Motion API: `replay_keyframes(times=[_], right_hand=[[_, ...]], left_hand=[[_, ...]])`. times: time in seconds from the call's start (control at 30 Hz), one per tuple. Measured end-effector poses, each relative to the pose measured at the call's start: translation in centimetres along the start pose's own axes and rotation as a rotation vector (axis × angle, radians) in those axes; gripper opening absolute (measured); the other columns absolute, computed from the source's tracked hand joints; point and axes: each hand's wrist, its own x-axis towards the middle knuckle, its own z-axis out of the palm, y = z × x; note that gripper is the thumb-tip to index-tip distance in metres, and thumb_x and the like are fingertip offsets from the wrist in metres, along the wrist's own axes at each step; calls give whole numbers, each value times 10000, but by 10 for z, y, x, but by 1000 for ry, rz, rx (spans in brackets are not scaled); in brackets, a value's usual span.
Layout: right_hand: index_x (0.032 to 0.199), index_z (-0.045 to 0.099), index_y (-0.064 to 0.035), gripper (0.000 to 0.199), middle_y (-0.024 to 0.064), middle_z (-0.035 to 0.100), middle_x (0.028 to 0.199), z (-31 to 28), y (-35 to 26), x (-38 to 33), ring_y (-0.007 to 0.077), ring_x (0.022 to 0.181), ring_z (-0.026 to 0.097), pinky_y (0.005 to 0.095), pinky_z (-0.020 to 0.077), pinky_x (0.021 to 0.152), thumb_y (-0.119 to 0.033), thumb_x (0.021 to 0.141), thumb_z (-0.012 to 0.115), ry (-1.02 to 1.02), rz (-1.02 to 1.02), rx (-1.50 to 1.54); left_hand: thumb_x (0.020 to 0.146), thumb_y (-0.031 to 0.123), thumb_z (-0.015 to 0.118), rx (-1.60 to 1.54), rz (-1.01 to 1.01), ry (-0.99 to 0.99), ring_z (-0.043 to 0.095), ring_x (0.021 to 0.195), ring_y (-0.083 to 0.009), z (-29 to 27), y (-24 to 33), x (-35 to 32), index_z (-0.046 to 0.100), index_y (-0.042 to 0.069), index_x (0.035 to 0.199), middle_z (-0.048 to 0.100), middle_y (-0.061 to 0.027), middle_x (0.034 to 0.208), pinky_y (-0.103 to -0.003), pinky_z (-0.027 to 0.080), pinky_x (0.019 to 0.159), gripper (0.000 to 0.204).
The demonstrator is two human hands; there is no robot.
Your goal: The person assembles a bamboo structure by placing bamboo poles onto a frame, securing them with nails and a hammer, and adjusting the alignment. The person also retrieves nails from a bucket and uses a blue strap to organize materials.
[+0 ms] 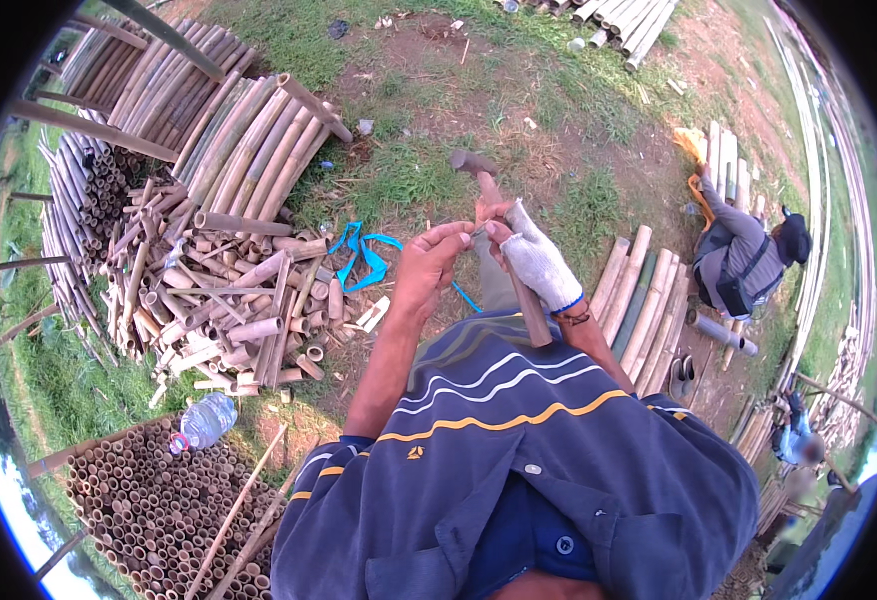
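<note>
My left hand (pixel 435 262) is bare, its thumb and forefinger pinched together. At their tips is something small that I cannot make out. My right hand (pixel 539 262), in a white knitted glove with bare fingertips, meets the left one fingertip to fingertip. A hammer (pixel 532 312) with a brown handle rests in the right hand's grip. Its dark, stubby head (pixel 473 162) points away from me, and the handle's end lies near my striped shirt. Part of the handle is hidden behind the fingers.
Cut bamboo pieces (pixel 249 290) lie heaped at left, beside stacked poles (pixel 259 140). A plastic bottle (pixel 205 420) sits on bundled bamboo (pixel 149 500). Blue strapping (pixel 364 262) lies ahead. At right are bamboo lengths (pixel 644 305) and a crouching person (pixel 744 245) holding orange cloth.
</note>
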Motion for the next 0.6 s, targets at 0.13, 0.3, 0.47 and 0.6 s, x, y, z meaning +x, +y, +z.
replay_keyframes(times=[0.13,0.3,0.47,0.6], right_hand=[[1177,576,-125,162,-42,558,809,-25,-26,122,51,691,549,237,444,592,-250,1076,593,-42,15,-19],[1126,578,-97,192,-30,531,871,-69,-107,275,60,700,504,249,467,643,-266,1055,636,-139,-5,-6],[1138,550,-87,175,-28,518,853,-90,-165,401,66,714,524,255,458,662,-244,1076,598,-205,70,28],[1123,538,-97,187,-18,531,825,-83,-207,510,72,652,535,249,449,593,-272,1080,588,-185,187,29]], left_hand=[[940,145,720,-33,-24,39,354,486,12,3,62,114,703,-5,1233,707,17,851,-209,253,428,329],[977,122,642,16,43,154,337,473,-1,35,169,225,650,54,1199,678,-3,833,-206,253,424,232],[1010,123,508,-73,83,231,340,466,-24,21,235,327,590,77,1126,614,-9,775,-206,250,419,149],[976,117,470,-450,25,101,384,515,-81,-11,278,421,572,73,1017,479,4,688,-234,301,436,119]])
